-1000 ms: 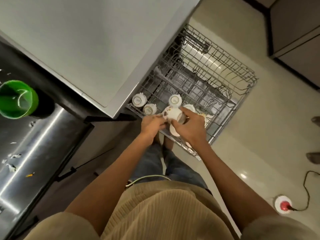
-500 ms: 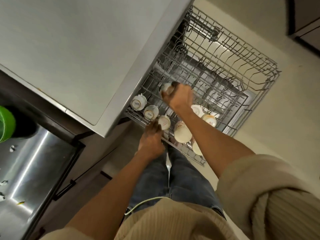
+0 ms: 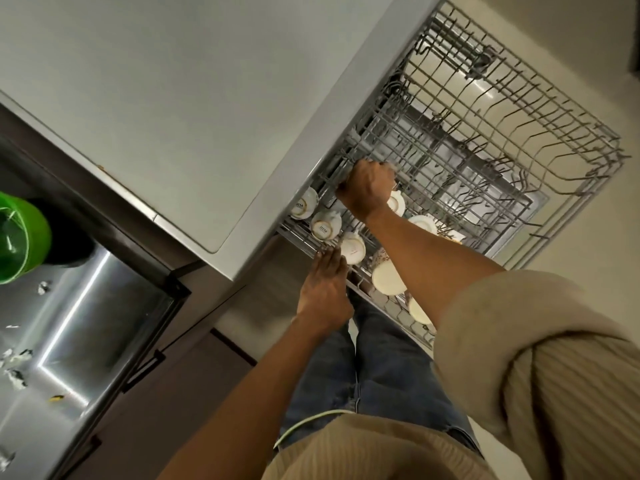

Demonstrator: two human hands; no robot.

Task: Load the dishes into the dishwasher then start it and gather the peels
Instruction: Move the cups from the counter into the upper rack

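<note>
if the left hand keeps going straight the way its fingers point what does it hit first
Probably the upturned white cup at the near edge of the rack; the left hand has its fingertips right beside it, though depth is hard to judge.

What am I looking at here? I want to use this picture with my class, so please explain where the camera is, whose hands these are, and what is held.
There is no machine here: a person wears a camera on the head, so the view looks down along their own arms and legs. They stand over a pulled-out dishwasher rack, a grey wire basket. Several white cups sit upside down along its near edge, such as the cup by the left hand.

The left hand lies flat with straight fingers at the rack's front edge, touching or almost touching that cup. The right hand reaches further in with curled fingers; what it grips is hidden beneath it, so I cannot say.

To the left are a grey countertop, a steel sink holding small scraps, and a green tub.
</note>
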